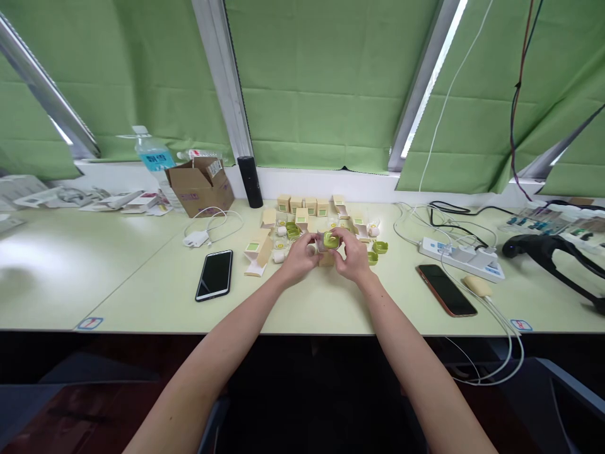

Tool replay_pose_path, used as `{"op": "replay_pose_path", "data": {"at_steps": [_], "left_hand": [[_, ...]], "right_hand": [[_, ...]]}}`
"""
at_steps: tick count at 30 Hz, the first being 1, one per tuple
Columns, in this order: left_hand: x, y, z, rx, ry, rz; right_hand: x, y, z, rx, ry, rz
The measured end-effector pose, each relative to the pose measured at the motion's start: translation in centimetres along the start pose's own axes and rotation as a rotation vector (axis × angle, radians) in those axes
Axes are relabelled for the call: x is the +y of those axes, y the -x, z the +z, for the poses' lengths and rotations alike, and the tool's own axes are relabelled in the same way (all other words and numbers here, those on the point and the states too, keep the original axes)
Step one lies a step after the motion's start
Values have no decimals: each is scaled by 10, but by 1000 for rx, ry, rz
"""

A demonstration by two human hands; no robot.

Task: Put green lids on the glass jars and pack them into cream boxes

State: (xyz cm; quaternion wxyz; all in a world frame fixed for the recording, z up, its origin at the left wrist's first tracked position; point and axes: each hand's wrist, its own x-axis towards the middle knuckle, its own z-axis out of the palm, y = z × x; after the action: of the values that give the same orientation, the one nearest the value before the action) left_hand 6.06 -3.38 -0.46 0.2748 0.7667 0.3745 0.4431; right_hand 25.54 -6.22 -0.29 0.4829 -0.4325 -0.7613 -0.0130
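Note:
Both hands meet over the middle of the table. My right hand (354, 255) is closed, its thumb and fingers gripping a small green plastic piece (331, 240). My left hand (301, 257) pinches a small clear part pressed against that green piece; its exact kind is too small to tell. Below them lies a small tan box (326, 259). Beside my right hand are loose green pieces (380, 247). Around my left hand are an opened tan carton (259, 247), a white roll-shaped part (278, 256) and further green pieces (293, 231).
A row of small tan boxes (310, 205) stands behind the hands. One phone (214, 275) lies left, another phone (447, 290) right, near a power strip (462, 258) with cables. A cardboard box (201, 192), a water bottle (154, 154) and a black cylinder (250, 182) stand at the back.

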Motion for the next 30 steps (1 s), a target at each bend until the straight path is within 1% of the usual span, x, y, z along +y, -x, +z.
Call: {"op": "replay_pose_path", "data": {"at_steps": [5,10,14,23,30], "left_hand": [[-1,0,0,3,5,9],[-5,-1,1,8,12,12],[-9,0,3,4,18,13],[-8,1,3,-9,-5,20],[-7,2,3,-14,12,9]], "right_hand": [[3,1,4,-72,49,-1],[5,1,7,-93,-16,26],[5,-1,10,-33,-59,60],[1,0,17,107,-11,162],[7,2,23,100,24,185]]}}
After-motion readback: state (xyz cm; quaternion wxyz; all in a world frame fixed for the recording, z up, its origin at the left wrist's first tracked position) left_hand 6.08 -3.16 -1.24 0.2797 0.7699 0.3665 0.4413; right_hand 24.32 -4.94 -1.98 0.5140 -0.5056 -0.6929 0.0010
